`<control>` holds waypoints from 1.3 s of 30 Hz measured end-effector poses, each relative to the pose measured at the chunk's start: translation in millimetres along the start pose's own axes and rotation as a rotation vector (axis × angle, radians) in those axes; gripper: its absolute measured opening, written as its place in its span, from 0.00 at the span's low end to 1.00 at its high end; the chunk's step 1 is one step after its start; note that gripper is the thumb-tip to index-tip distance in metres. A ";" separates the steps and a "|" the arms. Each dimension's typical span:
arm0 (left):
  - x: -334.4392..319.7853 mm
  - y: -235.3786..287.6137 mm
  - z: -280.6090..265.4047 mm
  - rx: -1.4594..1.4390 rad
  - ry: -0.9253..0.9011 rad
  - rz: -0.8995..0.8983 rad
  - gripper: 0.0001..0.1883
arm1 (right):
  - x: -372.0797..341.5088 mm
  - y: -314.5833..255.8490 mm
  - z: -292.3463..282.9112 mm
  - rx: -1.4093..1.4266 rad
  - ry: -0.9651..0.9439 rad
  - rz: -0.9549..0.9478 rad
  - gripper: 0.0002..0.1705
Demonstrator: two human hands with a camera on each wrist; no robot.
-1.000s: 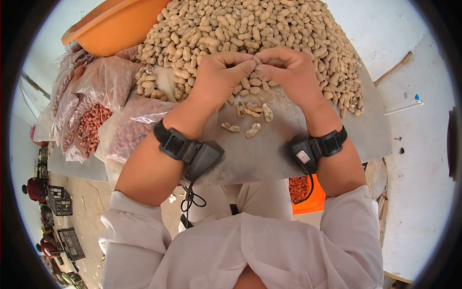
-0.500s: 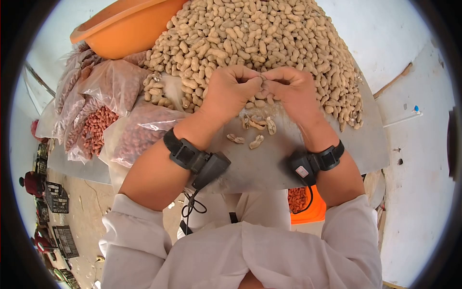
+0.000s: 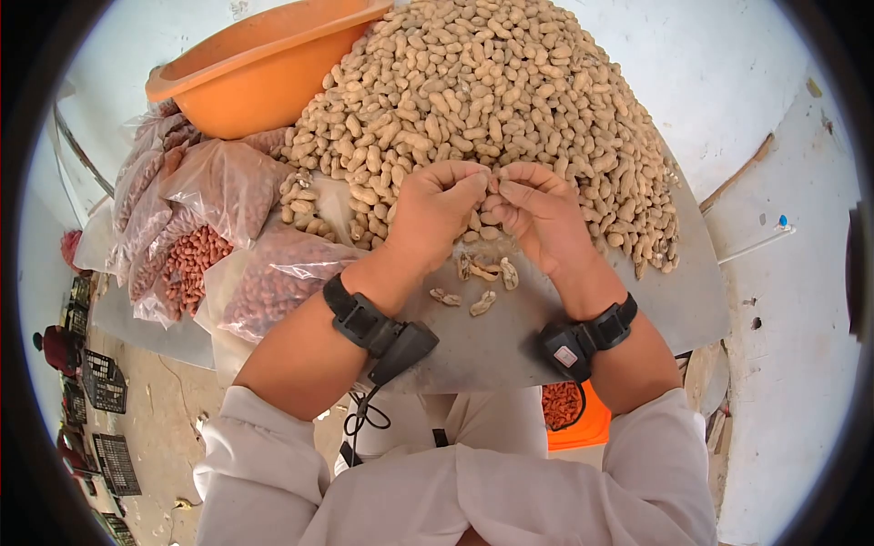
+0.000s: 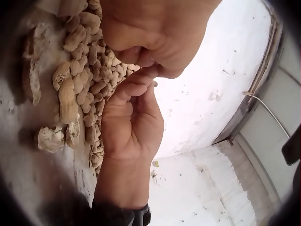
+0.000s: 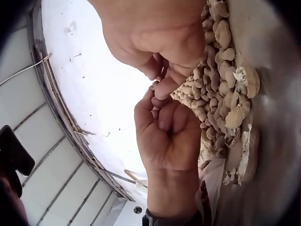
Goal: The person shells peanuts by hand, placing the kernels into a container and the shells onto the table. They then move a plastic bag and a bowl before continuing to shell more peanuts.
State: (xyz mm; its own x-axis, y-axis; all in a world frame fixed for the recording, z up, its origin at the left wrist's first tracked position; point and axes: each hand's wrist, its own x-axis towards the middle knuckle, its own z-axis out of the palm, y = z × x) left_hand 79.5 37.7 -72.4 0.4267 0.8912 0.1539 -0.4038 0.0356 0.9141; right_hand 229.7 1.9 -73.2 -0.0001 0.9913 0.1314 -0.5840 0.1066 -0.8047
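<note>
Peanut (image 3: 492,182), I judge from afar, mostly hidden, pinched by left hand (image 3: 433,213) and right hand (image 3: 544,218) near the heap (image 3: 492,91), likely for control; broken shells (image 3: 510,274) lie toward tabletop's (image 3: 482,358) near edge, probably kept apart.

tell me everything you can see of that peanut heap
The peanut heap is a broad mound of tan, rough-looking unshelled nuts, loose and uncovered, sloping onto the grey table. An orange basin borders its left side. In the head view, the left hand and right hand hide part of its near edge.
</note>
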 end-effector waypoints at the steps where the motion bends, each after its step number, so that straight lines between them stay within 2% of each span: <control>1: 0.9 -1.6 -2.2 -0.057 -0.023 -0.037 0.06 | -0.6 0.7 0.6 -0.024 0.007 -0.018 0.07; 5: 1.5 -2.4 4.0 -0.190 0.009 -0.058 0.05 | -2.1 4.7 4.7 -0.230 0.045 -0.119 0.07; 8: 0.3 0.0 -0.9 -0.230 -0.086 -0.106 0.06 | -5.2 3.4 8.9 -0.543 0.060 -0.229 0.07; 10: -1.4 2.3 2.3 -0.247 -0.028 -0.124 0.05 | -8.8 -0.9 13.1 -0.765 0.055 -0.292 0.07; 13: 0.2 0.5 0.2 -0.272 0.018 -0.188 0.05 | -7.4 2.0 11.5 -0.844 0.045 -0.411 0.07; 16: 2.2 -0.1 -1.0 -0.319 0.032 -0.257 0.05 | -6.4 4.4 10.6 -0.877 0.014 -0.488 0.06; 19: 4.5 -3.7 -2.8 -0.375 0.014 -0.322 0.06 | -5.0 5.3 11.5 -0.804 -0.037 -0.489 0.06; 22: 6.8 -7.4 -6.6 -0.427 -0.017 -0.357 0.07 | -2.8 3.9 6.1 -1.018 -0.107 -0.588 0.07; 28: 4.6 -3.3 -5.3 -0.384 -0.019 -0.362 0.06 | -3.9 4.0 5.8 -0.945 -0.045 -0.498 0.07; 31: 3.3 -3.3 -7.2 -0.335 -0.005 -0.340 0.06 | -5.6 2.0 6.0 -0.782 -0.068 -0.389 0.06; 39: 1.6 -0.6 -8.3 -0.324 -0.069 -0.328 0.09 | -4.1 2.1 0.1 -0.810 -0.072 -0.384 0.06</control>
State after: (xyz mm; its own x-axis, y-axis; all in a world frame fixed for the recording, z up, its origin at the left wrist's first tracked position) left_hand 73.7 42.9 -75.8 0.6222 0.7777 -0.0894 -0.4659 0.4597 0.7560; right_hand 228.4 -2.0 -75.4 0.0105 0.8719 0.4896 0.1974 0.4782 -0.8558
